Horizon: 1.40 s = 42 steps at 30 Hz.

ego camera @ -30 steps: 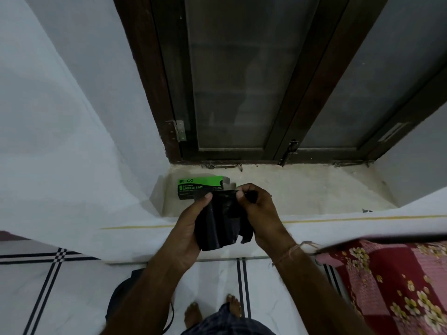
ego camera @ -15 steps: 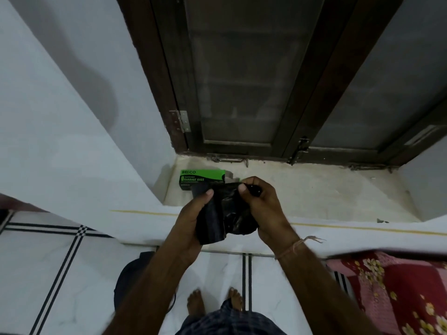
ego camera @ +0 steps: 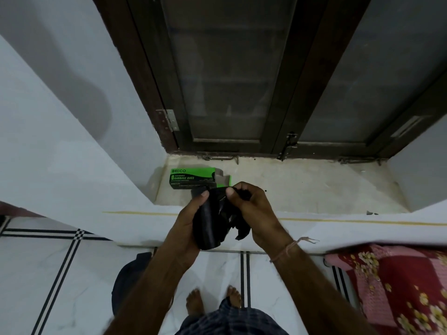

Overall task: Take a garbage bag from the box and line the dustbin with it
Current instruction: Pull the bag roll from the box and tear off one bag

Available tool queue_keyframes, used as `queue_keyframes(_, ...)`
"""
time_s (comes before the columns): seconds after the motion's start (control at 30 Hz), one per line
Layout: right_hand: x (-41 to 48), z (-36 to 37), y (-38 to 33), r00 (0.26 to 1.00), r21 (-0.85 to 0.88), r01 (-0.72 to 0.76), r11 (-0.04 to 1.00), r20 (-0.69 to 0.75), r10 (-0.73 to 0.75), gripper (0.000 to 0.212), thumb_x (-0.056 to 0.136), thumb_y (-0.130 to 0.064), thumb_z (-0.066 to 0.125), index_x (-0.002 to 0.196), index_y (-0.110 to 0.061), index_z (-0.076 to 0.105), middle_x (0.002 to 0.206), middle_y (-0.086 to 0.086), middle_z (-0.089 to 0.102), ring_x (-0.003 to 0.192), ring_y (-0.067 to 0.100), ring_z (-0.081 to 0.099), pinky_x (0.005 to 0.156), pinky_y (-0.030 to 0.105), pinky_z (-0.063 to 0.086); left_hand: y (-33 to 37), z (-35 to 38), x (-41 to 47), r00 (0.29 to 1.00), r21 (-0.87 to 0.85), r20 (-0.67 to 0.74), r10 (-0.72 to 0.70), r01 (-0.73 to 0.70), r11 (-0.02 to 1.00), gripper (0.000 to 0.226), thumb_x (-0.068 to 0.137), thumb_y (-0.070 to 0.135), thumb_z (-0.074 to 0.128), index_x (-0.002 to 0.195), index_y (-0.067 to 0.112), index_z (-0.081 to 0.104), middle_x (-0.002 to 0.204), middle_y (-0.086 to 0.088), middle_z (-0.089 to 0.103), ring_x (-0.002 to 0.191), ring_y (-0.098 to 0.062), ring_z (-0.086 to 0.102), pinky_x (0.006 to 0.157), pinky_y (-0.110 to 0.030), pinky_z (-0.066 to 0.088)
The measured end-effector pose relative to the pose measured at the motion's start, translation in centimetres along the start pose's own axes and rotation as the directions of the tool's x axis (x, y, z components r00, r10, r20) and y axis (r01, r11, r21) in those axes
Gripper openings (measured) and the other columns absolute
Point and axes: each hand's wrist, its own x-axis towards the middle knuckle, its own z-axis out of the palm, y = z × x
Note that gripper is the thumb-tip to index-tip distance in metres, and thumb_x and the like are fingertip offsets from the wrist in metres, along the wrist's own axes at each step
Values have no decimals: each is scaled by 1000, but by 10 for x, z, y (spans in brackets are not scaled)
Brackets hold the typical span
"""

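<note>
A black roll of garbage bags (ego camera: pixel 212 226) is held upright in front of me, over the front edge of the window sill. My left hand (ego camera: pixel 188 221) wraps around its left side with the thumb at the top. My right hand (ego camera: pixel 254 211) pinches a loose black bag end at the roll's upper right, and a torn flap hangs below it. The green and black garbage bag box (ego camera: pixel 193 178) lies on the sill just behind my hands, its right end flap open. A dark dustbin (ego camera: pixel 128 284) stands on the floor at lower left, mostly hidden by my left forearm.
A stone window sill (ego camera: pixel 302 189) runs under a dark wooden window frame (ego camera: pixel 285 131). White walls flank the recess. A bed with a red floral cover (ego camera: pixel 396 286) sits at lower right. My bare feet (ego camera: pixel 212 301) stand on the white tiled floor.
The view has tilted down a little. My right hand has worked the loose bag end away from the roll; a flap now hangs at the roll's lower right. The box has not moved.
</note>
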Motion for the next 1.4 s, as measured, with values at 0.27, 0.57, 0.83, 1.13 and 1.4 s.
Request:
queue_keyframes(0.27, 6, -10, 11, 996, 23, 21, 1000, -87, -19, 15, 99, -9, 65, 103, 4, 71, 94, 23, 74, 86, 27, 68, 81, 42, 58, -4, 3, -1, 1000, -54, 4, -14, 14, 998, 45, 103, 40, 52, 133, 12, 68, 132, -17, 70, 121, -33, 67, 110, -48, 47)
queue_keyframes(0.57, -6, -11, -1, 1000, 23, -5, 1000, 14, 4, 28, 106, -24, 54, 104, -7, 76, 85, 13, 74, 75, 26, 66, 60, 35, 55, -3, 13, -2, 1000, -17, -19, -15, 15, 1000, 47, 100, 50, 53, 133, 19, 67, 126, -14, 74, 117, -33, 69, 103, -47, 52)
queue_keyframes(0.83, -6, -14, 2, 995, -45, -61, 997, 73, 64, 23, 94, -27, 74, 87, -4, 72, 66, 9, 68, 47, 28, 52, 42, 31, 46, -5, 7, -2, 999, -16, -43, -14, 13, 1000, 48, 98, 51, 55, 130, 17, 69, 125, -17, 74, 112, -32, 70, 101, -46, 54)
queue_keyframes(1.13, 0, -13, 8, 1000, 44, -6, 999, 3, 5, 14, 99, -5, 62, 103, 8, 66, 82, 18, 68, 72, 30, 60, 56, 31, 53, -6, 1, 2, 999, 39, -38, 2, 0, 999, 54, 97, 61, 51, 130, 23, 70, 128, -15, 73, 118, -36, 68, 94, -49, 53)
queue_keyframes(1.4, 2, -15, 7, 997, 38, 44, 998, 58, -46, 28, 101, 5, 54, 118, -3, 73, 104, 9, 77, 94, 15, 72, 80, 25, 60, -4, 1, 4, 999, -19, -48, -16, 15, 1000, 54, 97, 58, 50, 123, 18, 75, 127, -16, 73, 115, -34, 71, 96, -46, 53)
